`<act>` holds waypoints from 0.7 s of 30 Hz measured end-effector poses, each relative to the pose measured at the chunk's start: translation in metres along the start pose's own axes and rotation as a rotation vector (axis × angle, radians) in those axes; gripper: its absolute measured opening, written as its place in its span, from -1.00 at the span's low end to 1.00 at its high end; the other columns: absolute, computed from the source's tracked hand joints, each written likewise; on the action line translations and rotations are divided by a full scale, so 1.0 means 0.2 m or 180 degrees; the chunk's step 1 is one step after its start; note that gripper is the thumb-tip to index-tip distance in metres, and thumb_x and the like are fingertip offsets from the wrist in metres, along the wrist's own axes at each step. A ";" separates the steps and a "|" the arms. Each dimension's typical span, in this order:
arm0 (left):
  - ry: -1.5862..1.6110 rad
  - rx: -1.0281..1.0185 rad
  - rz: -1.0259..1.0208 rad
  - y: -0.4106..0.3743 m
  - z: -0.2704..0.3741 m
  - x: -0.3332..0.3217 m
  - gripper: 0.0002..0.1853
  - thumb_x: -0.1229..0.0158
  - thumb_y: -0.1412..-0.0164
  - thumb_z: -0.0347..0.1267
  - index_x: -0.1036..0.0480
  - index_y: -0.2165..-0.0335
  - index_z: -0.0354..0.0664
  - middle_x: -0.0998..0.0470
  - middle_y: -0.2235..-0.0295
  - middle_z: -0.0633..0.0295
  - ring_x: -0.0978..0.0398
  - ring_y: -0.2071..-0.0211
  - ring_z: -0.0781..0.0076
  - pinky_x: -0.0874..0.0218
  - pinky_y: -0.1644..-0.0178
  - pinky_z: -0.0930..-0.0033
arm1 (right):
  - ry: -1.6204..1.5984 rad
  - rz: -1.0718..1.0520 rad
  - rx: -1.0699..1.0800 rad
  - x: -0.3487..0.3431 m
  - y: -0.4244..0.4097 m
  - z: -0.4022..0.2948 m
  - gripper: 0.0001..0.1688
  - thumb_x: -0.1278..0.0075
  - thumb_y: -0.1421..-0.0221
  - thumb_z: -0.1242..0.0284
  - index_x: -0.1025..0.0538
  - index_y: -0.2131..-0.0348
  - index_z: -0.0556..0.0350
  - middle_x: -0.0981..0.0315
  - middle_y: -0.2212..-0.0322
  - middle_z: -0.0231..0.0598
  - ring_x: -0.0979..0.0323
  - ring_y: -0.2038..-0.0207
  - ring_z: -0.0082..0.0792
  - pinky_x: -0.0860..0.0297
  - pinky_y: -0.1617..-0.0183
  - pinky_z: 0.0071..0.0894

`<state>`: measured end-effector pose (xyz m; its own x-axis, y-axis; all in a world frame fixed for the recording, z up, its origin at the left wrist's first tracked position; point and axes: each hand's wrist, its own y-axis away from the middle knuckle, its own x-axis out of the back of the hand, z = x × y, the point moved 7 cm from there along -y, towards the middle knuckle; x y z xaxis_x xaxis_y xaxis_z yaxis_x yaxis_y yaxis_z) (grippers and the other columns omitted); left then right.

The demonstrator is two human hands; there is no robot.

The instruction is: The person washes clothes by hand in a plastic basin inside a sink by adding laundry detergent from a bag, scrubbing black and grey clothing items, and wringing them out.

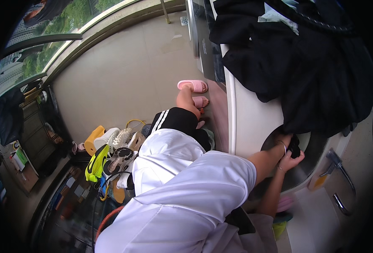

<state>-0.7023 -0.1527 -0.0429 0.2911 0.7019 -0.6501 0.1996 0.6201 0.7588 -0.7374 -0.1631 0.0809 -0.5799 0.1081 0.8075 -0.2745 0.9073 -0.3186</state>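
At the basin (313, 167) with dark insides, both my hands are close together on a bunched black cloth (295, 146). My left hand (284, 139), with a band at the wrist, grips its near side; some of its fingers are hidden by the cloth. My right hand (290, 161), a thin bracelet on its wrist, holds the lower part of the cloth between thumb and fingers. A large heap of black fabric (319, 79) lies over the white counter (253, 104) and hangs down to the basin's edge, just beyond my hands.
A chrome faucet (352, 186) stands beside the basin, near a yellow object (321, 181). Shoes (121, 158) and a neon yellow item (97, 164) are piled behind me. Pink slippers (192, 86) are on my feet on the tiled floor (126, 72). A window runs along the far left.
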 end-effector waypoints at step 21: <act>-0.0070 0.0327 0.1080 -0.04 0.02 0.17 -0.04 -0.25 0.23 0.04 -0.03 -0.09 -0.10 -0.10 -0.07 0.07 -0.09 -0.08 0.15 0.02 -0.11 0.23 | -0.0580 -0.0629 -0.0426 0.10 -0.05 -0.18 -0.51 0.11 0.38 0.79 -0.23 0.31 0.15 -0.13 0.32 -0.30 -0.17 0.22 -0.42 -0.11 0.04 -0.58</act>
<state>-0.6903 -0.1353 -0.0714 0.3767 0.8534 -0.3603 0.1808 0.3137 0.9321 -0.7187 -0.1557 0.1191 -0.6567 -0.1396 0.7411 -0.2993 0.9503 -0.0862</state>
